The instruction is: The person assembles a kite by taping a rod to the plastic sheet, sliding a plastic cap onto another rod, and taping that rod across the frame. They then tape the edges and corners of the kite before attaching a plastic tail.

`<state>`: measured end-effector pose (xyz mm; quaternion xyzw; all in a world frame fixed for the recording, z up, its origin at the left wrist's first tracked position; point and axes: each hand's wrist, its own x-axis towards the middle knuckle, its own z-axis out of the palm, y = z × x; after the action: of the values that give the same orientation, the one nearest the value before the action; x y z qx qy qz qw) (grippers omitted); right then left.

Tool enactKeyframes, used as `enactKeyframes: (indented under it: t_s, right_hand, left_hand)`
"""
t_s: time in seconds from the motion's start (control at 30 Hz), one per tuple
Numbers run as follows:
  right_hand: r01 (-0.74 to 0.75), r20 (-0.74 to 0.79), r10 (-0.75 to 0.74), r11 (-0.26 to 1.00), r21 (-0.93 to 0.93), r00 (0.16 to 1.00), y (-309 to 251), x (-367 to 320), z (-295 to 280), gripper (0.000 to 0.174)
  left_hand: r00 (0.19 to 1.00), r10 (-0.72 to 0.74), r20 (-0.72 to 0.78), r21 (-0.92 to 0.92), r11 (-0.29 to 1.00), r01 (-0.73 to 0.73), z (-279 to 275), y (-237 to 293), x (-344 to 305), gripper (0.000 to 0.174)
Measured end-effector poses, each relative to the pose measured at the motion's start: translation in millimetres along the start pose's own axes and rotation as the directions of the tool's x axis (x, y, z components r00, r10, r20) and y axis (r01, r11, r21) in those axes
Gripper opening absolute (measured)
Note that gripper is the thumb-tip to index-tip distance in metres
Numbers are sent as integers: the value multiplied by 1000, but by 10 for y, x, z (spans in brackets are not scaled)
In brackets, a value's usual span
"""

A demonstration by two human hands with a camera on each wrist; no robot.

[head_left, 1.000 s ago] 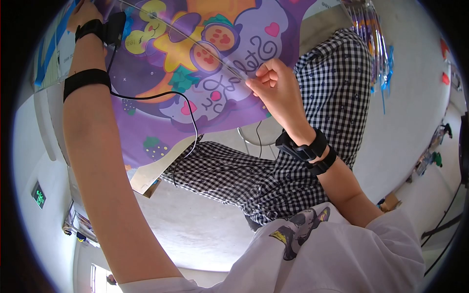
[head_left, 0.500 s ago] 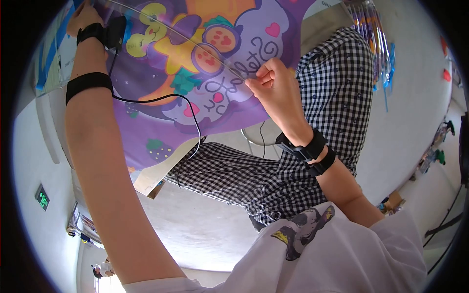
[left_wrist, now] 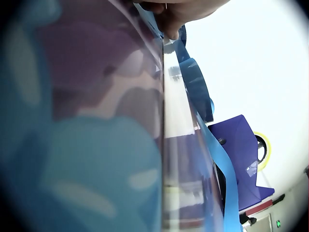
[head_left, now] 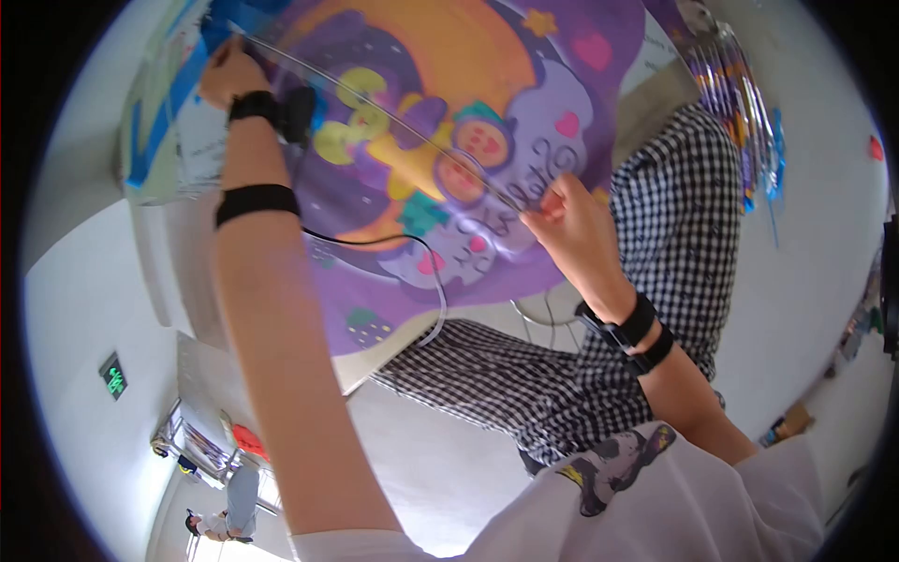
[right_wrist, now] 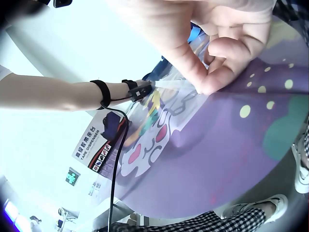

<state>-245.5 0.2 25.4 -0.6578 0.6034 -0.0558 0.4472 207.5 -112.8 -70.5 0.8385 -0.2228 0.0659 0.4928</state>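
Note:
A narrow clear plastic strip (head_left: 403, 122) runs taut on a slant between my two hands in the head view, over a purple cartoon-printed sheet (head_left: 365, 290). My right hand (head_left: 582, 239) pinches its near end between thumb and forefinger, the other fingers curled in. In the right wrist view the strip (right_wrist: 176, 84) leads from those fingertips toward the other arm. My left hand (head_left: 232, 77) grips the far end beside blue ribbon-like bands (head_left: 173, 112). The left wrist view has this hand (left_wrist: 190, 12) at the top, fingertips at the strip's edge.
A tape dispenser box (right_wrist: 94, 140) and a purple holder (left_wrist: 236, 154) with a yellow-edged roll (left_wrist: 263, 150) stand beyond the sheet. A black cable (head_left: 412, 237) loops from the left wrist across it. Packaged goods (head_left: 735, 103) hang at right, past checked trousers (head_left: 670, 206).
The head view has shifted, so hands and sheet now sit lower and farther right, with more of the print in sight. Both hands keep hold of the strip, about as far apart as before.

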Motion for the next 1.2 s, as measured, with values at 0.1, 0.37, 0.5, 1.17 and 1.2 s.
enactKeyframes:
  t_s: [0.1,0.37,0.5,1.17,1.2]
  right_hand:
    - [-18,11,18,1000,18,1000,-53,14,-25,23]
    - [-7,13,6,999,49,1000,8,-2,1,24]
    - [8,-3,-8,1000,25,1000,20,-9,11,25]
    - [13,2,-13,998,68,1000,44,-7,12,25]
    - [20,0,-20,998,59,1000,35,-7,5,24]
  left_hand:
    - [999,42,-34,58,998,-40,-63,199,-139,18]
    - [998,-60,6,-23,998,60,-150,398,-273,17]
    - [997,-79,16,0,997,79,-155,462,-296,16]
    - [995,-97,12,5,995,97,-160,461,-298,14]
    - [995,-98,16,24,995,98,-162,465,-298,14]
